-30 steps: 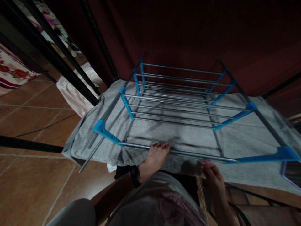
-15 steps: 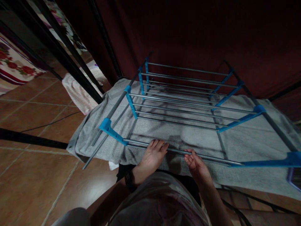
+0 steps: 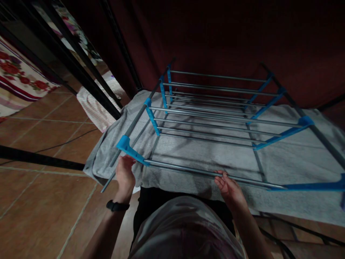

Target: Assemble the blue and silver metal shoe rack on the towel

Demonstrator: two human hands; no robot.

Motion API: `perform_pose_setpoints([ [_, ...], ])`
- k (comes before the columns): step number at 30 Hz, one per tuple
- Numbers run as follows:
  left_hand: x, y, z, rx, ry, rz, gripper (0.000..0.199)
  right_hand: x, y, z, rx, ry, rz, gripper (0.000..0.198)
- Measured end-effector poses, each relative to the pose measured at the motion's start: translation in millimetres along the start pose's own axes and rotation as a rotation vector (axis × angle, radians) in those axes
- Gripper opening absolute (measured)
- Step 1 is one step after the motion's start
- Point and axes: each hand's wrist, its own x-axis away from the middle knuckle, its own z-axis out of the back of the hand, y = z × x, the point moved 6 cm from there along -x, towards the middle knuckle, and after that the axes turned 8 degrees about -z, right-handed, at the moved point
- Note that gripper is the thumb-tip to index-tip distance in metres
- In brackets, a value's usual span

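A shoe rack [image 3: 205, 117] of thin grey metal tubes and blue plastic brackets lies on a grey blanket in front of me. My left hand [image 3: 125, 175] is at the near left corner, fingers curled by the side pole just under the blue bracket [image 3: 129, 150]; part of its grip is hidden. A free end of a grey pole [image 3: 106, 186] sticks out beside that hand. With thumb and fingers, my right hand [image 3: 228, 186] pinches the nearest crossbar [image 3: 185, 169] right of its middle.
The grey blanket [image 3: 188, 147] covers a low surface with black metal frame bars [image 3: 40, 158] around it. Behind hangs a dark red curtain [image 3: 215, 36]. On the left are a tiled floor [image 3: 54, 194], a striped cloth [image 3: 94, 104] and a floral fabric [image 3: 24, 75].
My left hand has left the near crossbar and moved left to the corner by the blue bracket. The right hand stays on the crossbar. The view has shifted slightly.
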Motion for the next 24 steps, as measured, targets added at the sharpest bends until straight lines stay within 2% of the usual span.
perform_pose_setpoints([
  [3,-5,-7,-31,0.038,-0.182,0.062,0.056,1,1,1,0.01,-0.003,-0.013,0.03],
  [6,2,-7,-58,0.037,-0.446,0.1,0.068,1,2,2,0.001,-0.007,-0.012,0.03],
  [8,6,-8,-65,0.039,-0.569,0.126,0.077,1,2,3,0.002,-0.009,-0.01,0.03],
  [10,6,-9,-65,0.041,-0.639,0.163,0.08,1,2,4,0.006,-0.009,-0.007,0.031],
  [13,4,-9,-64,0.041,-0.678,0.187,0.079,0,3,5,0.012,-0.004,-0.004,0.031],
  [24,5,-5,-68,0.042,-0.681,0.175,0.081,0,2,7,0.013,-0.015,0.003,0.027],
])
